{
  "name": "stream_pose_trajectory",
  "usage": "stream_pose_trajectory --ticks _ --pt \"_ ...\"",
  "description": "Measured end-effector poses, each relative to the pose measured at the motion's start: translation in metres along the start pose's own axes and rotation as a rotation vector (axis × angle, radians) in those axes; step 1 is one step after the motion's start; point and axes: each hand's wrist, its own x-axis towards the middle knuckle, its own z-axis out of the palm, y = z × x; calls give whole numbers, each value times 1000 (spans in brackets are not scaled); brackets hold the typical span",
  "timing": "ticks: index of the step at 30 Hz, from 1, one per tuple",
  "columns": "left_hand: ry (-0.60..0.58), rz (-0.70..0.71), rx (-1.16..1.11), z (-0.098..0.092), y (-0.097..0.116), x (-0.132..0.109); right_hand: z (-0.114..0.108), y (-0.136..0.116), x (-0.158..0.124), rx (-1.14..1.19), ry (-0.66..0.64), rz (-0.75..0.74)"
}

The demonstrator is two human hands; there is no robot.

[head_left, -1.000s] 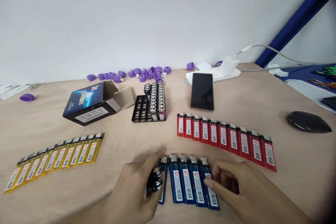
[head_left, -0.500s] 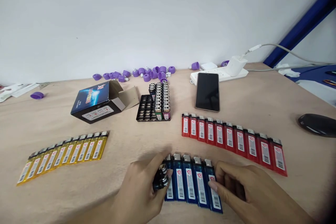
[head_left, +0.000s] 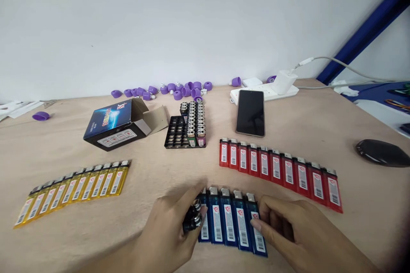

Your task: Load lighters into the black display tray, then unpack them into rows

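My left hand [head_left: 169, 226] is closed around a small bunch of lighters [head_left: 192, 216], their metal tops pointing to the right; their bodies are hidden in the palm. Its fingertips rest by the left end of a row of blue lighters [head_left: 228, 222] lying flat side by side. At the row's other end, my right hand [head_left: 285, 226] has its thumb and curled fingers closed on the edge of the rightmost blue lighter [head_left: 258, 236]. Farther off, a black tray [head_left: 174, 136] holds upright lighters [head_left: 196, 123] in its right columns and has bare slots on the left.
Yellow lighters [head_left: 75, 187] lie in a row at left, red lighters [head_left: 276, 166] at right. Behind are an opened lighter box [head_left: 110, 123], a phone [head_left: 250, 113], a power strip [head_left: 272, 90] and several purple caps [head_left: 185, 91]. A black computer mouse [head_left: 382, 152] sits far right.
The whole view has shifted slightly, so everything appears a little farther left. Both hands keep nearly the same hold and place at the blue row.
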Motion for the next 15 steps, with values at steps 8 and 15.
stream_pose_trajectory --ticks 8,15 --pt "-45 21 -17 -4 -3 -3 -1 -3 -2 16 14 10" --pt "-64 -55 -93 -5 1 1 -4 -4 -2 55 53 -44"
